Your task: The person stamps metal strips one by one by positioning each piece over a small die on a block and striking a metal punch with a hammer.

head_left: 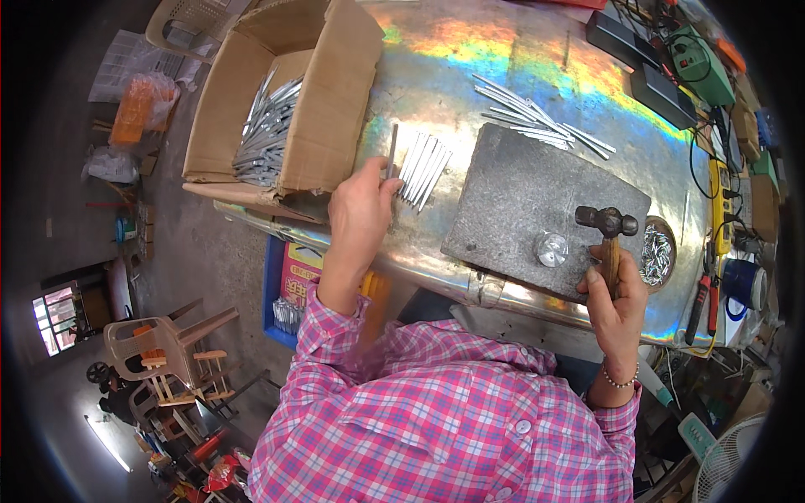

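My left hand pinches a thin metal rod, held upright beside a row of several similar silver rods on the shiny table. My right hand is wrapped round the wooden handle of a ball-peen hammer, its dark head over the right part of a grey metal block. On the block, near its front edge, sits a small round clear-and-silver piece. Behind the block lies a loose bunch of silver rods. A round dish of small shiny metal pieces stands right of the hammer.
An open cardboard box full of metal rods stands at the table's left edge. Along the right lie a yellow meter, red-handled pliers, black adapters and cables. Below the left edge is a blue crate; chairs stand on the floor.
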`<control>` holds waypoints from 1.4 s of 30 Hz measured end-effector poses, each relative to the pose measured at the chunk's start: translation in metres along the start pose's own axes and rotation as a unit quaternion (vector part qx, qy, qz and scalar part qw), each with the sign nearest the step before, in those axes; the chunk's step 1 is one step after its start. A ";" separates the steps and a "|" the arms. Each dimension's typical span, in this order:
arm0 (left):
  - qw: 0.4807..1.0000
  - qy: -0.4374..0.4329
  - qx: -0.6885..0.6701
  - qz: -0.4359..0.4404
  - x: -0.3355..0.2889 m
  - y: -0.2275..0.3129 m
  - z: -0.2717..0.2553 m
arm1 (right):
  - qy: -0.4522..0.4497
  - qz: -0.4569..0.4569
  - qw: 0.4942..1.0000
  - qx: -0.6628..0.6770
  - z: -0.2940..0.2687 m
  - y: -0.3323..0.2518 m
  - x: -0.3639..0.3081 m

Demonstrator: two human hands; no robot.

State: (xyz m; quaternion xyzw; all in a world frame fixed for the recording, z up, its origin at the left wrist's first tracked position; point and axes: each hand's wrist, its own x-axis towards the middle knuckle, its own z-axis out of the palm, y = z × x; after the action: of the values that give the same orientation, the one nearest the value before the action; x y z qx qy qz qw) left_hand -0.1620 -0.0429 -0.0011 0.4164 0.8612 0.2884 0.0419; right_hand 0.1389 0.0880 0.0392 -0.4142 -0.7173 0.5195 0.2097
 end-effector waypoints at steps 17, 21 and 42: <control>0.912 -0.197 -0.055 0.356 0.114 0.147 0.051 | -0.012 -0.032 0.999 0.000 0.002 0.005 0.000; 0.860 -0.286 0.070 0.417 0.140 0.175 0.118 | -0.031 -0.058 0.998 -0.001 0.002 0.002 0.002; 0.881 -0.188 -0.213 0.379 0.154 0.168 0.060 | -0.038 -0.082 0.996 0.003 0.011 -0.007 -0.005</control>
State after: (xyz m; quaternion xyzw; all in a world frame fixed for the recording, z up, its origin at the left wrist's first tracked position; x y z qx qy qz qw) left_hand -0.1269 0.1809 0.0644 0.7384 0.5315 0.3747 0.1785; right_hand 0.1307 0.0768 0.0417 -0.3327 -0.7548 0.5184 0.2256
